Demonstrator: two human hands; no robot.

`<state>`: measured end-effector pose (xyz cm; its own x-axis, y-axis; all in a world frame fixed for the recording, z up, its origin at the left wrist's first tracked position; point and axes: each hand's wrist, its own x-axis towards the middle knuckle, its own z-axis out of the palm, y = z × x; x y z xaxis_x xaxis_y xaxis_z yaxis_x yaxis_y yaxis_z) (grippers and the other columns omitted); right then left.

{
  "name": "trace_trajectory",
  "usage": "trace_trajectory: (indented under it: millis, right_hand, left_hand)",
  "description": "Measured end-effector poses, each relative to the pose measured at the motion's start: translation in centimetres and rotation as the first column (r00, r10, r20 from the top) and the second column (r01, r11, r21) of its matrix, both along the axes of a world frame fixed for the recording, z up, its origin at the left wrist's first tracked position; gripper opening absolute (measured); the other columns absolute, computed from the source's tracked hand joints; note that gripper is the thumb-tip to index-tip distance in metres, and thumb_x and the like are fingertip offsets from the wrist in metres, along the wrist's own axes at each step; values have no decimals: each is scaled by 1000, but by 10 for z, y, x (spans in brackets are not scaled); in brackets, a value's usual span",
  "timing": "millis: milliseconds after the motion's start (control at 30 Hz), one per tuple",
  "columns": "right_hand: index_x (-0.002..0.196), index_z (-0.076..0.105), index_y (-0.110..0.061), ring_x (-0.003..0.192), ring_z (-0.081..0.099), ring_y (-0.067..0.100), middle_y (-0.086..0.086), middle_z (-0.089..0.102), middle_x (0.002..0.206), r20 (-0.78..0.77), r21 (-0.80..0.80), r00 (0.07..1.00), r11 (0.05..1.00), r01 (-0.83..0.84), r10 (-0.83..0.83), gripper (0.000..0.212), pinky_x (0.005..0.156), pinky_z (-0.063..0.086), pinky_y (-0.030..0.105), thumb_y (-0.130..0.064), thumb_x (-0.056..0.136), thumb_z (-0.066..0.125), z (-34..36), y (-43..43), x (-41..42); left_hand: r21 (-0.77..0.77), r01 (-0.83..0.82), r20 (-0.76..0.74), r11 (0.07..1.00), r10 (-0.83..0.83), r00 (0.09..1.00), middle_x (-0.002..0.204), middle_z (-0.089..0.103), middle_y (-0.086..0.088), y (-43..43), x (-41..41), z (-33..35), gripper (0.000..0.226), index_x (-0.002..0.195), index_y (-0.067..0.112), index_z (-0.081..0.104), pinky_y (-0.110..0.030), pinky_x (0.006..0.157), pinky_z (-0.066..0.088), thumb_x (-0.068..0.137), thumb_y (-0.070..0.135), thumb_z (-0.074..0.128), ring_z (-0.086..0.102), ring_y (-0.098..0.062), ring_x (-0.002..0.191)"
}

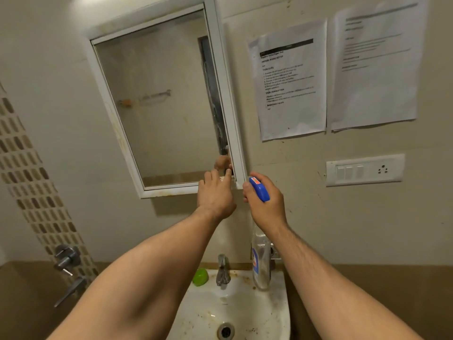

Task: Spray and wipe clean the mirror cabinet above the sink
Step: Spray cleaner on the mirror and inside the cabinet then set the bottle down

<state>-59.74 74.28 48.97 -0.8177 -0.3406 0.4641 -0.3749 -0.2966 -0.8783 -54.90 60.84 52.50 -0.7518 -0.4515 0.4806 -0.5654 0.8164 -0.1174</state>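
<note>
The left hand (pixel 215 195) lays nearly straight fingers on the lower corner of the mirror (pixel 159 106) just above it. Close beside it, the right hand (pixel 266 204) grips the bottle (pixel 261 266), which hangs down over the sink (pixel 279 315).

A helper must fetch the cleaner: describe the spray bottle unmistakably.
Find the white sink under the mirror cabinet. Above its right rim, the right hand grips the spray bottle. It is the only tall clear bottle, blue-headed, unlike the small green object left of the tap.
</note>
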Motion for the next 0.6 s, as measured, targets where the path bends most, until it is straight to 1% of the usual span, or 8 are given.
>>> trace_trajectory:
  millis: [100,200,267,333,433,467,533,600]
  right_hand:
    - [139,58,-28,105,68,11,-9,65,121,6,8,1000,1000,7,-8,43,84,61,24,-37,98,68,-5,-3,1]
    - [141,56,-26,101,68,10,-10,64,118,28,2,1000,1000,10,-10,46,83,60,22,-37,97,68,-9,-7,1]
    - [140,56,-26,100,69,10,-10,65,117,49,9,999,1000,0,0,46,85,60,25,-37,97,69,-15,-10,5]
    - [136,59,-25,97,68,5,-14,66,113,53,15,999,1000,10,-11,44,85,59,21,-37,96,70,-24,-17,12]
    - [130,64,-24,91,64,-9,-26,67,102,45,29,998,999,44,-46,38,84,52,11,-34,95,72,-44,-34,30]
    - [129,65,-23,90,63,-12,-32,66,96,42,40,998,998,44,-45,37,82,49,7,-32,94,73,-53,-40,40]
    - [128,66,-21,83,60,-19,-43,64,87,32,81,999,997,8,-10,34,75,41,-1,-28,95,72,-77,-57,63]
    - [127,66,-19,78,59,-20,-47,61,85,27,109,999,994,-27,24,34,71,39,-3,-26,94,71,-102,-74,90]
  left_hand:
    - [84,232,-90,969,-224,970,116,55,-7,2,12,-14,40,130,19,55,-40,89,49,90,20,52,52,-27,108]
    - [301,352,-10,886,-366,931,111,62,2,11,28,-44,40,124,23,62,-37,90,56,86,13,56,60,-19,106]
    - [470,304,47,829,-367,929,114,65,5,14,41,-72,50,132,24,60,-36,93,57,83,12,58,63,-16,107]
    - [619,252,59,744,-364,930,116,64,5,15,57,-99,61,138,23,55,-35,92,58,79,11,60,64,-16,106]
    - [749,220,29,625,-362,932,107,60,9,18,82,-135,64,136,19,51,-15,78,53,73,13,64,62,-15,99]
    - [774,199,35,601,-355,934,105,59,10,18,91,-145,64,134,17,50,-13,77,50,73,14,68,61,-15,98]
    - [812,123,81,570,-318,945,112,61,3,15,110,-170,69,133,13,47,-27,87,55,73,17,79,61,-20,103]
    - [859,48,89,510,-240,967,125,61,-3,7,135,-199,86,139,14,44,-38,97,54,69,30,91,61,-23,112]
